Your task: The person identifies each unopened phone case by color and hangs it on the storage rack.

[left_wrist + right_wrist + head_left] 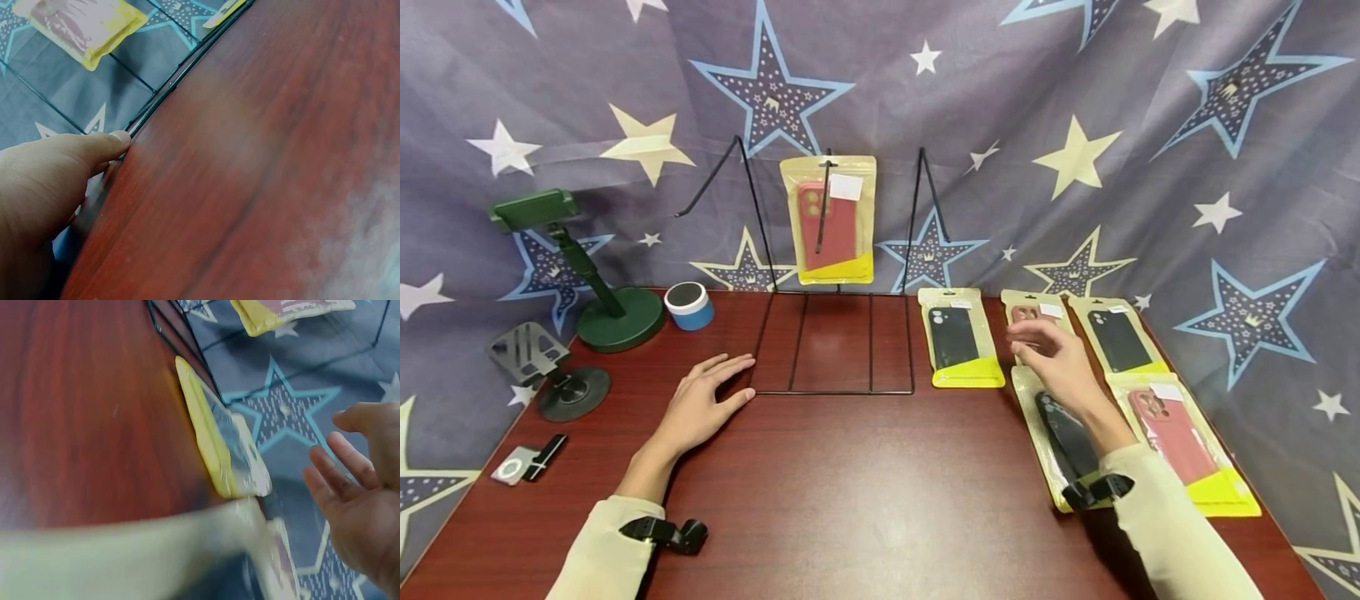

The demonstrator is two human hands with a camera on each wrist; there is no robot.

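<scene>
My left hand [702, 403] lies at the left front corner of a black wire display rack [835, 392], its fingers extended. In the left wrist view the thumb [112, 144] meets the rack's wire. Hanging from the rack's middle hook is a packaged red phone case [842, 225]. Over on the right, my right hand [1054, 360] is raised above the packaged cases with fingers loosely bent and holding nothing. It partly covers a packaged pinkish case [1030, 312] and a packaged black case [1063, 442]. Another packaged black case [953, 337] lies between this hand and the rack.
Two more packages, a dark case [1120, 337] and a red case [1176, 429], lie at the far right. On the left stand a green phone stand [617, 321], a blue round container [691, 308] and a grey folding stand [572, 392]. Small gadgets [523, 462] lie in front of them.
</scene>
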